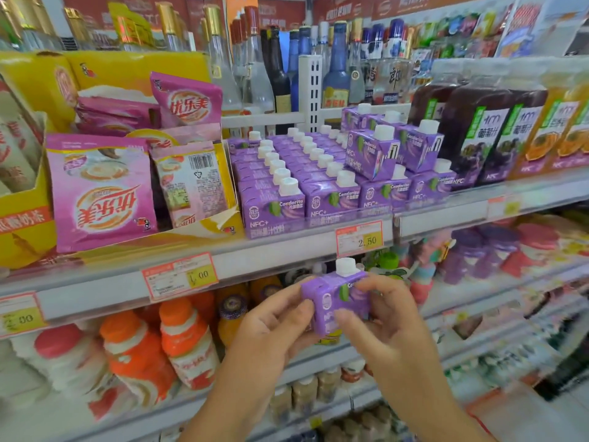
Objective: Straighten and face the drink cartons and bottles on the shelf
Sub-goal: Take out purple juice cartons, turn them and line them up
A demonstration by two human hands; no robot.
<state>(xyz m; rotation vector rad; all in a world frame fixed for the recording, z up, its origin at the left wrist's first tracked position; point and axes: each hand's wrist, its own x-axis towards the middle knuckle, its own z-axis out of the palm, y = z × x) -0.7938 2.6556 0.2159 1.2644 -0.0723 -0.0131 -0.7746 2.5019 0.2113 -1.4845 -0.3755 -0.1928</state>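
Holding one purple carton (334, 298) at centre frame, you grip it with both hands in front of the lower shelves. Your left hand (271, 323) curls round its left edge, thumb on the front face. Your right hand (382, 320) pinches its right edge, thumb near the bottom corner. The carton is upright, label toward you, and its white cap (345, 267) comes just below the price tag marked 2.50 (359, 238).

Above it, the shelf rail (287, 247) runs across the frame, rising to the right. The block of matching cartons (287, 173) stands in rows behind the rail, front row close to the lip. On the block's right half a second tier of cartons (373, 154) sits tilted and turned at angles. Open air lies over the single layer on the left half, up to the white back rail (264, 118).

To the left, the block touches the torn yellow display box (223, 224) that holds the pink pouches (98, 193). To the right it stands just beside the dark juice bottles (471, 129). Glass bottles (220, 59) line the upper frame behind. Orange-capped bottles (188, 342) stand on the lower shelf at lower left, beside your left wrist.
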